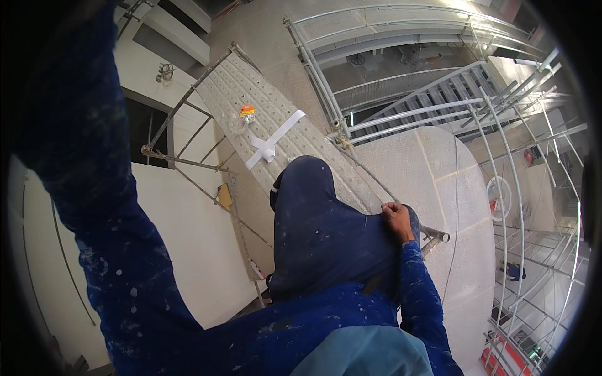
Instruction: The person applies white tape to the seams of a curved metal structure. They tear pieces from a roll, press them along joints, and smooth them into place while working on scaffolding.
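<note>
My right hand point(397, 222) rests by my right knee, at the edge of the scaffold plank point(301, 141). Its fingers are curled and pressed together; whatever they may pinch is too small to make out. My left arm point(119, 207), in a paint-spotted blue sleeve, reaches up along the left side, and its hand lies outside the picture. On the perforated metal plank in front of me, a roll of white tape point(268, 152) sits with strips of tape laid crosswise. Farther along stands a clear plastic bottle or container with an orange label point(247, 113).
I sit high on a scaffold frame point(188, 106) beside a pale wall point(182, 219). A tube end point(444, 237) sticks out right of my knee. Metal railings point(407, 119) enclose a staircase point(433, 94) below. More scaffolding point(533, 250) stands far right, with a person point(515, 271) beneath.
</note>
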`<state>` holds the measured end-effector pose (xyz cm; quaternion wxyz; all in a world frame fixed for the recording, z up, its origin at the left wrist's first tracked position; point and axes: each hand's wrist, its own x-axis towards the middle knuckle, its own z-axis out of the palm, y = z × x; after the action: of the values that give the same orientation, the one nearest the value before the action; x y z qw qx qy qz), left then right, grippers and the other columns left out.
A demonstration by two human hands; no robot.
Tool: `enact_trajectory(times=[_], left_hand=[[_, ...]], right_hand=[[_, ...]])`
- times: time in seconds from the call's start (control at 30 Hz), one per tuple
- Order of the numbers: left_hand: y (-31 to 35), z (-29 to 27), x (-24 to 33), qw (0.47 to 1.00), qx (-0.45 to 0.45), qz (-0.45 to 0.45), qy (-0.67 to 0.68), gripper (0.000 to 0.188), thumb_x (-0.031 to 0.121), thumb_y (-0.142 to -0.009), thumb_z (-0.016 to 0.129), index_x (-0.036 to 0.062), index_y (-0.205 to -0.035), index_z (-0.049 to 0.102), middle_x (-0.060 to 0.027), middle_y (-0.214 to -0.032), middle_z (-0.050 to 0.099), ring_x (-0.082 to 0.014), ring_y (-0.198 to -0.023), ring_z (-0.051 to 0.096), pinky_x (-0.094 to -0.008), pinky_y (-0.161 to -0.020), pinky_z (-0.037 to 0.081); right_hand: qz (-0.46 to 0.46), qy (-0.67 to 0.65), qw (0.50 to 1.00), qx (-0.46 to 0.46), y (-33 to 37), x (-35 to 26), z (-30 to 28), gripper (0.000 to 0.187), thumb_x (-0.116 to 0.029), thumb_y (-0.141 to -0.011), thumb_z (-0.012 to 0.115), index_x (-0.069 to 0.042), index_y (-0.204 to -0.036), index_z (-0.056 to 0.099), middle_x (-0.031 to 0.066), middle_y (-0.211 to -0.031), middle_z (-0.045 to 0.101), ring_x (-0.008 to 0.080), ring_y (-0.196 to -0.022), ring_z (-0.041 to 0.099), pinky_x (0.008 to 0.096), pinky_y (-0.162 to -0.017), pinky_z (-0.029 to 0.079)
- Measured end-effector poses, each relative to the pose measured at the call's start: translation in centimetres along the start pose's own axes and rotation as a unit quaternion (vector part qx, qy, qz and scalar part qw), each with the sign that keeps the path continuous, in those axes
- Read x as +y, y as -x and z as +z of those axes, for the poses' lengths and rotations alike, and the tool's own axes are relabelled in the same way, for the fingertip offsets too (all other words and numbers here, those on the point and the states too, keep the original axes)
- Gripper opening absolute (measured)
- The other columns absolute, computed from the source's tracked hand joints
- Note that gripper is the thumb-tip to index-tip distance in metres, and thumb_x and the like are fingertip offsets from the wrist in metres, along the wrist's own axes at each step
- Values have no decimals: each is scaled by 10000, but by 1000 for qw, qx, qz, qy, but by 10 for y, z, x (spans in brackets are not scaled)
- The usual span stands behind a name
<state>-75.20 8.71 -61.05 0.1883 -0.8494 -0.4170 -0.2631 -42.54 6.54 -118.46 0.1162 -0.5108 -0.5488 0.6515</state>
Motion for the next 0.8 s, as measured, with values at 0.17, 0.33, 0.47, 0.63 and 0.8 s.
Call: enact_trajectory(times=[0.17,0.33,0.47,0.63,0.8], left_hand=[[243,125,-4,839,-15,-498,218,289,193,-955,749,14,-1181,729,-61,-1025,758,-126,-919,695,-294,-858,556],[477,306,110,622,-90,-740,240,255,123,-870,767,-6,-1090,760,-120,-997,782,-188,-911,742,-321,-818,573],[524,389,187,615,-110,-755,199,267,127,-819,696,46,-1064,764,-167,-1041,754,-326,-1020,715,-416,-940,544],[493,429,195,725,-114,-678,43,382,228,-833,721,79,-1183,690,-158,-1205,692,-353,-1193,614,-467,-1082,402],[470,430,172,600,-329,-729,28,398,382,-910,692,77,-1166,688,-144,-1205,708,-333,-1207,613,-513,-1112,323]], right_hand=[[90,-75,992,-45,-3,4,-30,164,-124,-1009,637,20,-1075,674,44,-864,686,105,-717,623,238,-660,513],[119,-129,982,-66,1,-2,-49,165,-145,-1025,643,1,-1099,657,74,-882,699,127,-724,647,241,-673,544],[101,-122,987,-38,16,-4,-53,164,-148,-1028,640,-10,-1115,659,67,-886,695,123,-736,650,244,-695,555],[100,-136,986,-14,25,-9,-56,159,-150,-1034,633,-11,-1112,650,32,-858,671,103,-719,633,229,-694,545],[130,-120,984,-20,19,-7,-61,134,-160,-1048,616,-32,-1077,639,-11,-813,626,82,-694,605,218,-686,533]])
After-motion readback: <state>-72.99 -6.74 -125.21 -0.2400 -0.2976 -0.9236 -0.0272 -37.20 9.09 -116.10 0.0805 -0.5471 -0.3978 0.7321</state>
